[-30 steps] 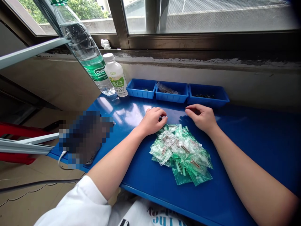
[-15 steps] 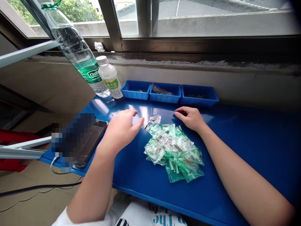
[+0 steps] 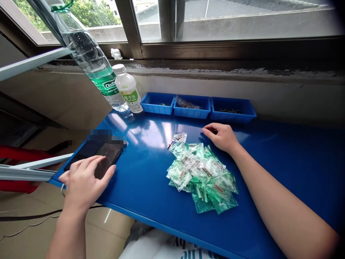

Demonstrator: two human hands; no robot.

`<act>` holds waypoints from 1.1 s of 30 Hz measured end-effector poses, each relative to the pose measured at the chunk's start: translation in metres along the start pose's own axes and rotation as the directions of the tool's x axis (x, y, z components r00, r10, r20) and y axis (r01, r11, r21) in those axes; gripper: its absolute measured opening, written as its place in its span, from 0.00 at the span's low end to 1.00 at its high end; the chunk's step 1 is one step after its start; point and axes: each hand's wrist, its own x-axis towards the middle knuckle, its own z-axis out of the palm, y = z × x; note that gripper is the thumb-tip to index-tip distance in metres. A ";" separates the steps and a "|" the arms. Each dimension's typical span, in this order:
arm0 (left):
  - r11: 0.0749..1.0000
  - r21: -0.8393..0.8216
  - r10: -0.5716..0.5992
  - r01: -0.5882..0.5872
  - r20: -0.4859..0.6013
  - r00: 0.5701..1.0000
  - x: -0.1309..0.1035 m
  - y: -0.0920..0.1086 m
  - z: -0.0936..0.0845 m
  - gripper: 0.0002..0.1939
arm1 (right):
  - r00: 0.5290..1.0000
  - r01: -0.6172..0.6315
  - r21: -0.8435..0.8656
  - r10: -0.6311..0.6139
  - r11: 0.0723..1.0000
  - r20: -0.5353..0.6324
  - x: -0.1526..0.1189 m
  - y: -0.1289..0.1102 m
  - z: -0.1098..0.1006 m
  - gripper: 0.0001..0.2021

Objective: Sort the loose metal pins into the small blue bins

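Observation:
My left hand (image 3: 88,178) is over the phone (image 3: 114,153) at the table's left edge, fingers spread and bent. It covers part of the phone, and whether the fingertips touch the screen is hard to tell. My right hand (image 3: 222,136) rests on the blue table (image 3: 145,172) with its fingers curled in. What it holds, if anything, is hidden. Between the hands lies a heap of small clear and green plastic bags (image 3: 202,176) with metal pins or screws inside. A small clear bag (image 3: 180,137) and a thin dark pin (image 3: 169,145) lie at the heap's far end.
Three blue bins (image 3: 192,111) with small parts line the wall. A large water bottle (image 3: 94,61) and a white drink bottle (image 3: 129,90) stand at the back left. Grey rails (image 3: 32,64) reach in from the left. A dark cable (image 3: 54,214) runs below the table edge.
My left hand has moved left and nearer to me, from beside the bags to over the phone. My right hand and the heap of bags look unchanged; the view has shifted slightly.

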 end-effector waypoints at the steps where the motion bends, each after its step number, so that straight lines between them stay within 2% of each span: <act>1: 1.000 0.002 -0.001 0.001 0.025 1.000 0.001 -0.001 0.001 0.19 | 1.000 0.002 -0.002 -0.002 1.000 -0.002 0.000 0.000 0.000 0.11; 6: 0.999 -0.048 0.003 0.003 0.134 0.991 0.000 -0.009 0.001 0.20 | 1.000 0.000 -0.012 0.000 1.000 0.000 0.000 0.001 0.000 0.11; 13: 0.999 -0.047 -0.011 0.019 0.172 0.985 -0.006 -0.012 -0.002 0.24 | 1.000 -0.004 -0.012 0.004 1.000 -0.012 0.000 0.001 0.001 0.11; 22: 0.998 -0.061 0.019 -0.006 0.217 0.976 -0.007 -0.007 -0.011 0.23 | 1.000 -0.012 -0.021 0.012 1.000 -0.006 0.000 -0.001 0.000 0.11; 25: 0.997 -0.079 0.016 0.000 0.194 0.981 -0.009 -0.006 -0.009 0.23 | 1.000 -0.017 -0.022 0.017 1.000 -0.004 0.000 -0.001 -0.001 0.10; 30: 0.996 -0.081 -0.025 0.027 0.018 1.000 -0.014 -0.009 -0.004 0.21 | 1.000 -0.018 -0.011 0.018 1.000 -0.010 0.000 -0.001 -0.001 0.09; 33: 0.996 -0.087 0.000 0.002 0.020 1.000 -0.015 -0.013 -0.002 0.19 | 1.000 -0.019 -0.014 0.019 1.000 -0.007 0.000 -0.001 0.000 0.10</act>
